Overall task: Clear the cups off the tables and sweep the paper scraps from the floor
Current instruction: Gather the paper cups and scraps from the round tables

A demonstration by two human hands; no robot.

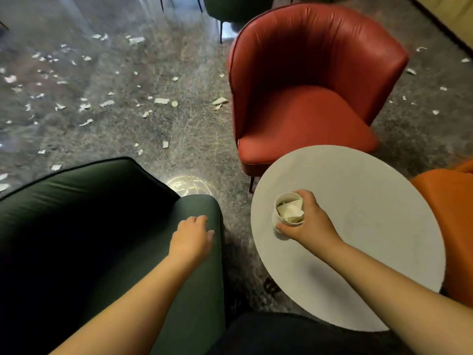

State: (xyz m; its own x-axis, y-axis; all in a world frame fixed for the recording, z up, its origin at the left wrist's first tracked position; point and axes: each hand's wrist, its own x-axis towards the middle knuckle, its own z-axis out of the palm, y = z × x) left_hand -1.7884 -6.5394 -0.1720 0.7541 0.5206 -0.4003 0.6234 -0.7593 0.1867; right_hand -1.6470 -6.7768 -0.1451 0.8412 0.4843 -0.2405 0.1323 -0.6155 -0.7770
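A white paper cup (281, 201) with crumpled white paper inside stands near the left edge of the round white table (371, 226). My right hand (311, 221) grips the cup, fingers wrapped round its far side and thumb on the near side. My left hand (190, 239) holds nothing and hovers with relaxed fingers over the front of the dark green armchair's (89, 226) seat. Several white paper scraps (161, 100) lie scattered over the grey speckled floor, mostly at the upper left, with a few more paper scraps (410, 71) right of the red chair.
A red leather armchair (307, 85) stands behind the table. An orange chair (450, 226) sits at the right edge. Another dark chair with thin legs (230, 8) is at the top. A narrow strip of floor runs between the green armchair and the table.
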